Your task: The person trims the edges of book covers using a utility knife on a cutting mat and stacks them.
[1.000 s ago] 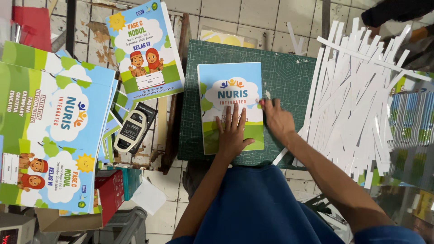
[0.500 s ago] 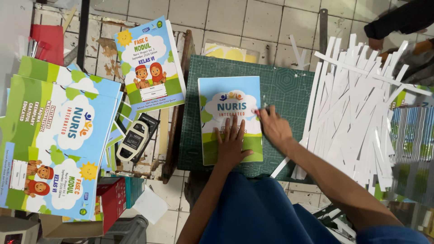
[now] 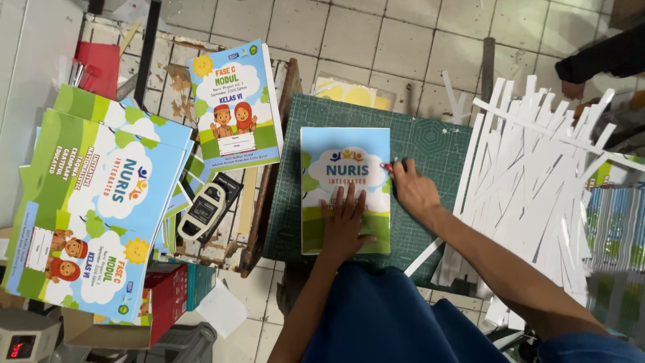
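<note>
A blue and green booklet (image 3: 344,165) lies on the dark green cutting mat (image 3: 437,144). My left hand (image 3: 344,225) presses flat on the booklet's lower half, fingers spread. At the booklet's right edge my right hand (image 3: 413,191) grips a small cutter (image 3: 390,167) with a red tip, its point touching the edge of the cover.
A big heap of white paper strips (image 3: 537,188) covers the right side. Stacks of the same booklets (image 3: 101,202) lie at the left, one more booklet (image 3: 235,101) on a worn wooden frame, and a tape dispenser (image 3: 205,208) beside it. Another person's hand (image 3: 574,87) is at top right.
My right hand with the cutter has slid a little down along the booklet's right edge. The left hand stays pressed on the cover. The view has shifted slightly.
</note>
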